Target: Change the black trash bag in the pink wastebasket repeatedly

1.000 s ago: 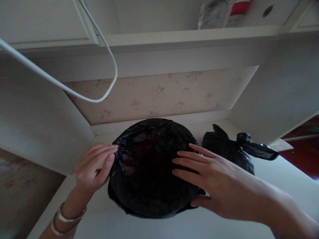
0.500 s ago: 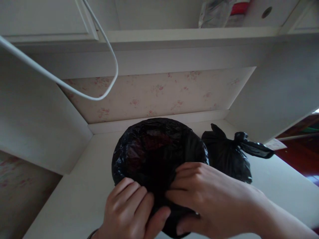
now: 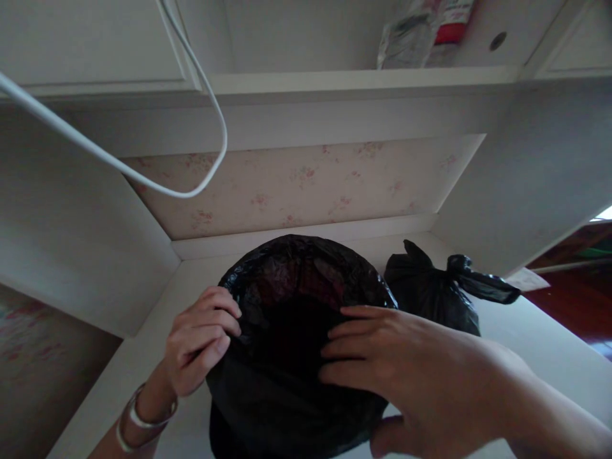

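A round bin lined with a black trash bag (image 3: 296, 395) stands in front of me, the bag folded down over its rim. Inside, reddish bin wall shows dimly through the plastic; the bottom is too dark to make out. My left hand (image 3: 203, 341), with bangles on its wrist, has its fingers curled on the bag at the left rim. Across the right rim lies my right hand (image 3: 382, 363), fingers stretched into the opening and thumb apart on the outside. Behind that hand sits a second black bag (image 3: 430, 287), knotted at the top.
The bin stands on a white surface (image 3: 162, 306) between white side panels, with floral wallpaper (image 3: 306, 185) behind. A white cable (image 3: 186, 191) loops down at upper left. Overhead, a shelf (image 3: 306, 83) holds a clear plastic packet (image 3: 406, 38) and a red-and-white container (image 3: 452, 25).
My left hand has moved from the front rim up and left to the left rim. My right hand has stayed on the right side, its fingers now straighter. More of the bag's front shows.
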